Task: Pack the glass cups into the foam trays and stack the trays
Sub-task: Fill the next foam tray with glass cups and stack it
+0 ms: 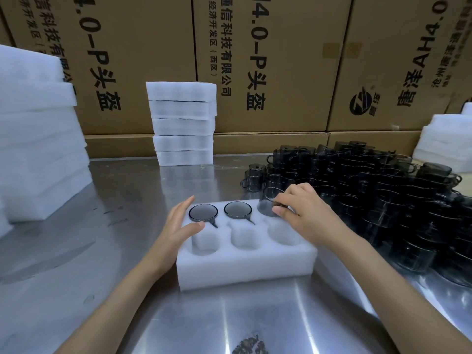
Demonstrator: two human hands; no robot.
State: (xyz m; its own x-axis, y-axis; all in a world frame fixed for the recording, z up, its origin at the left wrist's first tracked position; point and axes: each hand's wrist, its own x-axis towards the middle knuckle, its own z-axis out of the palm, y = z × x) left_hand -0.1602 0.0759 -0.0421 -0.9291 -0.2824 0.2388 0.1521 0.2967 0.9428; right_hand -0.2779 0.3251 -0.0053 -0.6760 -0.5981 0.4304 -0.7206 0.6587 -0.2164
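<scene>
- Foam tray (pixel 245 261) on steel table (pixel 102 290), nearest item; taken as landmark. Six pockets, two rows of three.
- Near row of tray: all three pockets unfilled.
- Left hand (pixel 176 226) against tray's left edge, fingers straight and loosely together, thumb laid on the top face beside the near-left pocket. Bracing, not gripping.
- Far row of tray: seated cup (pixel 203 212) in left pocket, second seated cup (pixel 237 210) in middle pocket, both rims level with foam, handles in the slots.
- Right hand (pixel 304 213) over tray's far-right corner, fingertips pinching dark glass cup (pixel 268 204) at rim; cup partly above the far-right pocket, not yet seated. Handle hidden by fingers; orientation not determinable.
- Risk: handle out of line with slot, so cup jams or sits proud; forcing could chip glass or tear foam.
- Risk: pinch on smooth rim slipping, cup dropping against the loose cups (pixel 370 195) right of tray.
- Beyond tray, against the cartons: stack of filled trays (pixel 182 123).
</scene>
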